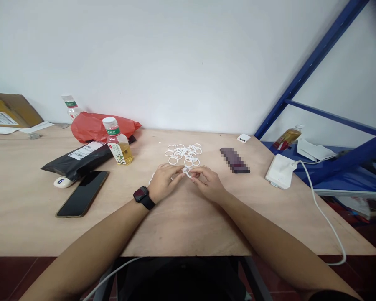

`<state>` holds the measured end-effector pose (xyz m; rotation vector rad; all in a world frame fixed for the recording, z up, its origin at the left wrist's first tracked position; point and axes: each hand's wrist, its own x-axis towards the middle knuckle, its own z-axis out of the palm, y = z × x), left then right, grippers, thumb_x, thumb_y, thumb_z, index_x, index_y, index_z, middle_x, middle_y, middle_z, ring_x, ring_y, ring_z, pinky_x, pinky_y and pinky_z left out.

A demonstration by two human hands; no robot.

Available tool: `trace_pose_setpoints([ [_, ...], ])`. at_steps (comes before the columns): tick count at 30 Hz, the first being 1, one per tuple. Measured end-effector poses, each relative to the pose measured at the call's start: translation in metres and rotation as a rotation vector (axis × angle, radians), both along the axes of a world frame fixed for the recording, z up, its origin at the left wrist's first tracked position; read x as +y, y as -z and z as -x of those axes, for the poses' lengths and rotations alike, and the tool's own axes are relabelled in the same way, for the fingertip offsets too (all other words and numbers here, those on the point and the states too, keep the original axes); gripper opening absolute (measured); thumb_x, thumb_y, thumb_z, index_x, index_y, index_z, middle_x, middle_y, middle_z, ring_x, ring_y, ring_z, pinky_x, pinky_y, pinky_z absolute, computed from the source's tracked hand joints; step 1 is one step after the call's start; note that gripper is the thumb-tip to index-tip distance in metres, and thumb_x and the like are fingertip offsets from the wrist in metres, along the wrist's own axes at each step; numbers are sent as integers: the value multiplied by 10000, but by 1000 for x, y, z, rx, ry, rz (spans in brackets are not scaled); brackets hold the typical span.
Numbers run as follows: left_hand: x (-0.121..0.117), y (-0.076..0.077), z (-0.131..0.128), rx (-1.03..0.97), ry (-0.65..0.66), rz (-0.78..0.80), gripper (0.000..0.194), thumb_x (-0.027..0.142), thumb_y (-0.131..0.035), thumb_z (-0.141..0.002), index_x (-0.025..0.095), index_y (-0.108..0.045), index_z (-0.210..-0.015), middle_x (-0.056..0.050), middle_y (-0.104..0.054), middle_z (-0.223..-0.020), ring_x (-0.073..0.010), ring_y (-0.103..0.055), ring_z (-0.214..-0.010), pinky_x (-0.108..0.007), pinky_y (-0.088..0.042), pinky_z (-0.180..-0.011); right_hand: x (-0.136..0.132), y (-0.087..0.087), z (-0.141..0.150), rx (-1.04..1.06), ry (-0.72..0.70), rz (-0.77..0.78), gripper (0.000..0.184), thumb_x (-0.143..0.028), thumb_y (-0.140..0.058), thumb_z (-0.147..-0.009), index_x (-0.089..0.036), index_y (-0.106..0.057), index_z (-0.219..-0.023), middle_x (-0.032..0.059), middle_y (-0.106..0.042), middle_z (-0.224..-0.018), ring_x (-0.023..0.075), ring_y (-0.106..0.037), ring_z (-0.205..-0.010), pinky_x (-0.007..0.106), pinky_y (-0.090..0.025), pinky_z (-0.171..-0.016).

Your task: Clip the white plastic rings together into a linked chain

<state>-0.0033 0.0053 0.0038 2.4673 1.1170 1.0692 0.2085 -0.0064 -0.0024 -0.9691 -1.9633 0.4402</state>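
Both my hands meet over the middle of the table, pinching one small white plastic ring [187, 172] between thumbs and fingertips. My left hand [164, 182], with a black watch on its wrist, grips the ring's left end, where a small clear-looking part shows. On the opposite side, my right hand [209, 184] has its thumb and forefinger closed on the ring. Just beyond the fingertips lies a loose pile of similar white rings [184, 151]. A bit of white ring edge peeks out left of my left hand, mostly covered by it.
To the left are a drink bottle [117, 142], a black parcel [72, 161], a red plastic bag [97, 125] and a phone [83, 194]. Rightward lie a pixelated dark object [235, 160], a white charger [243, 138] and a white power bank [280, 170] with a cable. Blue shelving [313, 67] stands at right.
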Motion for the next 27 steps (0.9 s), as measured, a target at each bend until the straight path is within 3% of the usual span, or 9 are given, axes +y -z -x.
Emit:
trace_pose_setpoints([
  [6,-1,3,-3,-225,37,-31,178,287,-620,-887,204,-687,-1029,-48,-731,-877,-171,-661,-820,-337,-509,-821,-3,1,5,23,-35,-23,343,-176,-597,-848,-254,-615,-1182,18,-688,-854,173,-639,-829,337,-519,-808],
  [12,-5,3,-9,-391,35,216,164,286,-666,-834,171,-702,-947,-54,-736,-900,-161,-679,-811,-300,-554,-793,-4,1,8,17,-61,-14,372,-151,-603,-823,-248,-638,-1180,12,-702,-856,157,-654,-788,320,-532,-790],
  [18,-4,5,-11,-454,76,428,230,361,-686,-813,149,-715,-897,-60,-752,-871,-166,-695,-779,-282,-567,-744,-6,-5,7,23,-16,122,187,-246,-622,-858,-231,-714,-1020,28,-740,-860,172,-686,-803,317,-536,-793],
  [27,-5,0,-5,-281,142,270,231,392,-650,-863,178,-737,-856,-51,-749,-837,-160,-677,-764,-274,-526,-726,-9,-4,8,99,-58,217,135,-290,-594,-884,-214,-703,-906,25,-740,-836,165,-682,-767,286,-520,-724],
])
